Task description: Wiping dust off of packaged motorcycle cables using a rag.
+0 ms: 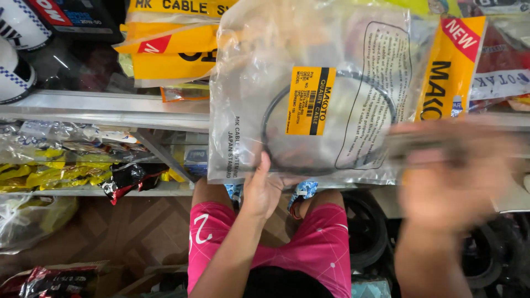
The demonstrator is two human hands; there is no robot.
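Clear plastic crinkled as the left hand [264, 190] pinched the cable packet [309, 94] by its bottom edge, before the metal shelf [105, 107]. Supporting the far side would steady it. The right hand [452, 171] was blurred; its grip I couldn't tell.

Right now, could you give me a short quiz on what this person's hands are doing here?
1. True or false: the left hand grips the clear plastic bag by its lower edge.
2. What lies coiled in that bag? A) black cable B) red rope C) chain
3. Why can't the right hand be read clearly?

Key: 1 true. 2 A. 3 It is blurred by motion; what it holds, if anything, cannot be told.
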